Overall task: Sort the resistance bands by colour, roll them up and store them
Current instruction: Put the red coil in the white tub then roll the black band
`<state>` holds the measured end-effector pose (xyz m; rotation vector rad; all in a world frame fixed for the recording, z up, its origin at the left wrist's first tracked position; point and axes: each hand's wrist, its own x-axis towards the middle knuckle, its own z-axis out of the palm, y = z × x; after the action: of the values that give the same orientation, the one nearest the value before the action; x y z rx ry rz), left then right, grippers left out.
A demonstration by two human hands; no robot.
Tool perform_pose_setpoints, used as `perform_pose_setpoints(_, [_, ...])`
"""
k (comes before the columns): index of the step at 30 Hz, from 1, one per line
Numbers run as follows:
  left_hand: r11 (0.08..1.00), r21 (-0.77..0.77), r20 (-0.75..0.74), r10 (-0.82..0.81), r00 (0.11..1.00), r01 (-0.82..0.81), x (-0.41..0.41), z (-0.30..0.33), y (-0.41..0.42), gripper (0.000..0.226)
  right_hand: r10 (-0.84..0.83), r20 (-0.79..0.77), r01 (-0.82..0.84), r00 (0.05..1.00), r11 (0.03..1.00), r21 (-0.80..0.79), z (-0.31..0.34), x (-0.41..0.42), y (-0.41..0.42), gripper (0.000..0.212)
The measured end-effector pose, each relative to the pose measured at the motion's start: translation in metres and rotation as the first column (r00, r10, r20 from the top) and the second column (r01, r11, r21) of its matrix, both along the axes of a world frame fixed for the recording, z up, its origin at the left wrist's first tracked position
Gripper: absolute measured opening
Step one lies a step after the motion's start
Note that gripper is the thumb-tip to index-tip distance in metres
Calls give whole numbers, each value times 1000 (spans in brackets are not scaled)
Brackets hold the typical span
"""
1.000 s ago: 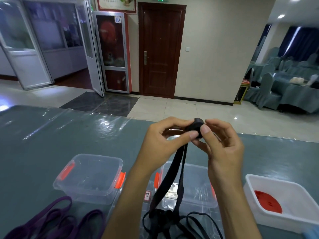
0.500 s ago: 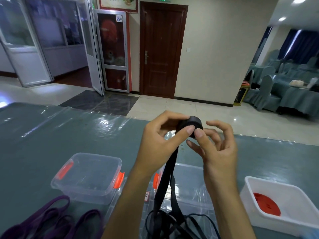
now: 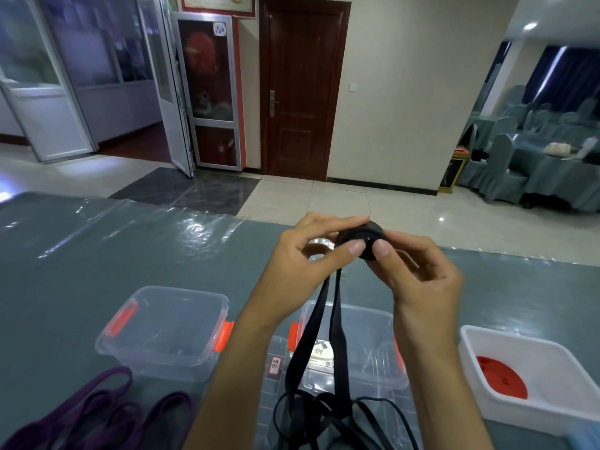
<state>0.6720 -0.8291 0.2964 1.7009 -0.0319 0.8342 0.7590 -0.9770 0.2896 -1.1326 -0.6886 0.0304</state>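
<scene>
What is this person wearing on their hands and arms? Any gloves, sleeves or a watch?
Nothing shows. The left hand and right hand are bare, with no gloves or rings visible. Both forearms are uncovered down to the bottom edge of the picture, with no sleeve, watch or bracelet in view. The fingernails look short and unpainted.

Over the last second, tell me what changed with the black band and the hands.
The black roll grew slightly as both hands kept winding. The left hand and right hand still pinch it, tail hanging. Purple bands, clear boxes and red roll unchanged.
</scene>
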Motion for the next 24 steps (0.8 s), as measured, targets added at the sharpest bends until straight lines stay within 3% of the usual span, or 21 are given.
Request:
perform_pose_setpoints(4, [999,50,19,-13,1000,12,-4,1,3,36,112,-53,-112,992,994,5,-1,2,0,23])
perform_pose_setpoints(6, [995,100,33,2,999,-5,-7,1,8,38,159,-45,-162,986,985,-67,2,4,0,28])
perform_pose_setpoints(8, [997,72,42,21,999,-24,-10,2,8,39,139,-19,-140,990,983,-119,5,5,-2,33])
perform_pose_setpoints(12, [995,-103,80,7,997,1,-5,5,0,26,71,12,-71,997,997,-40,9,-2,-1,24])
perform_pose_setpoints(17, [998,-39,14,-47,999,48,-2,3,1,36,47,-46,-45,998,998,54,5,-5,2,12])
perform_pose_setpoints(24, [994,-111,100,9,995,2,-4,2,0,37,6,26,-4,1000,997,-76,10,6,-3,21])
